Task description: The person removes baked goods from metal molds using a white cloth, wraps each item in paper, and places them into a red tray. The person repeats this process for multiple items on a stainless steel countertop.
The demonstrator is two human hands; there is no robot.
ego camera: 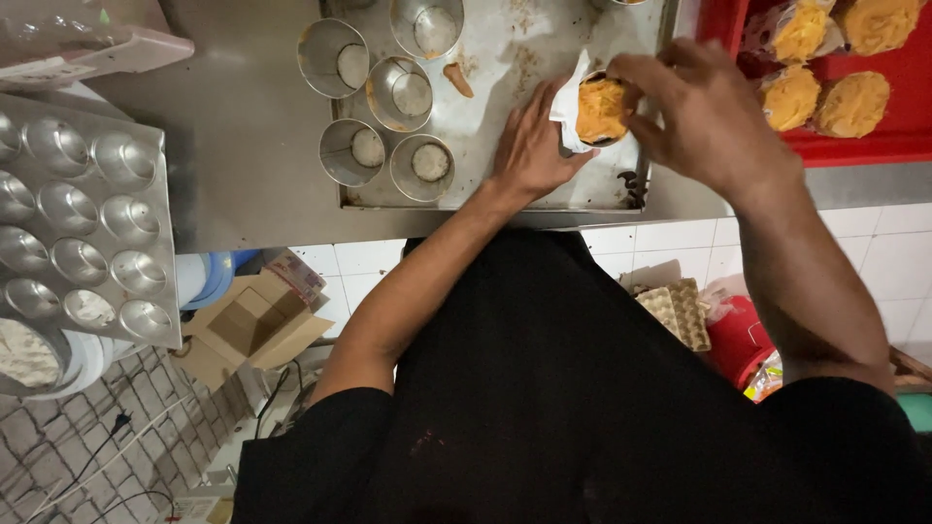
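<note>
On the baking tray (505, 58), the left hand (529, 146) lies flat with fingers spread, steadying the white paper liner (569, 107) of an orange cake (600, 109) still sitting in its round tin. The right hand (694, 112) curls over the cake, fingers closed on its rim. Five empty tins (374, 97) stand to the left, and four cakes (835, 68) already rest in the red tray (903, 136), so this looks like the last one on the tray to turn out.
</note>
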